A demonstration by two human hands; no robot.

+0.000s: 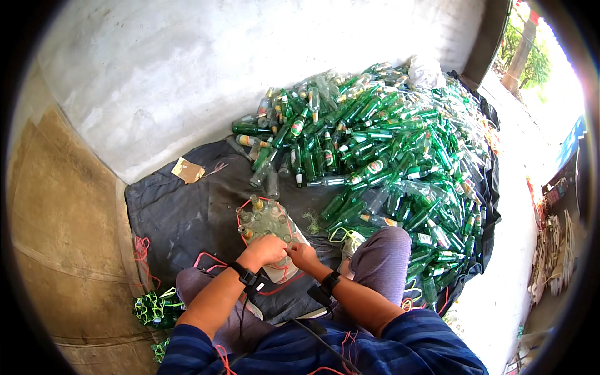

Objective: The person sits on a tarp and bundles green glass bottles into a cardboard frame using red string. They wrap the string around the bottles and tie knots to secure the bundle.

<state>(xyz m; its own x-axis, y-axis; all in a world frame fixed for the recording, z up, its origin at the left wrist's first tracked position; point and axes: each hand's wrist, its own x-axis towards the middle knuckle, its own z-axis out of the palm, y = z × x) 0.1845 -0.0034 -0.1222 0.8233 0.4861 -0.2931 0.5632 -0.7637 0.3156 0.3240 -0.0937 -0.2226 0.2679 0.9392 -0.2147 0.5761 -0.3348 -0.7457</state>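
Several clear glass bottles (270, 220) stand upright, packed together in a bundle between my legs. Red plastic string (238, 219) runs around the bundle and loops near its base. My left hand (266, 249) is closed at the near side of the bottles. Close against it, my right hand (303, 257) is also closed, fingertips pinched. Red strands show just below and beside both hands, and the fingers appear to grip this string. The exact grip is hidden by my hands. Beneath the bundle is a pale flat piece (299, 234).
A large heap of mostly green bottles (375, 144) lies from the back to the right on a black sheet (169, 203). A cardboard scrap (187, 170) rests at the back left. Netted green bottles (153, 309) sit by the brown panel (69, 212). A white wall (175, 75) stands behind.
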